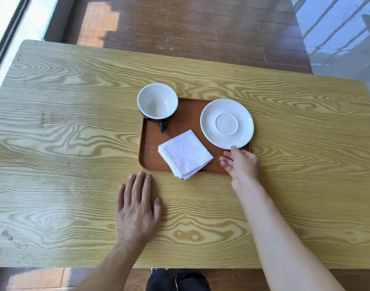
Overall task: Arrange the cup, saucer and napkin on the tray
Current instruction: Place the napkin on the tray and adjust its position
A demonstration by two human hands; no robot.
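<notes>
A brown tray [150, 143] lies in the middle of the wooden table. A black cup [157, 102] with a white inside stands on the tray's far left corner, its handle pointing toward me. A white saucer [226, 123] sits on the tray's right side, overhanging the right rim. A folded white napkin [185, 153] lies on the tray's near part, one corner past the near rim. My right hand [241, 164] is at the tray's near right corner, one fingertip touching the saucer's near edge, fingers apart. My left hand [136, 208] rests flat on the table in front of the tray.
The light wooden table [64, 143] stretches wide on both sides of the tray. Beyond its far edge is dark wooden floor [190, 28]. A bright window frame [5, 34] runs along the left. My dark trousers show below the near edge.
</notes>
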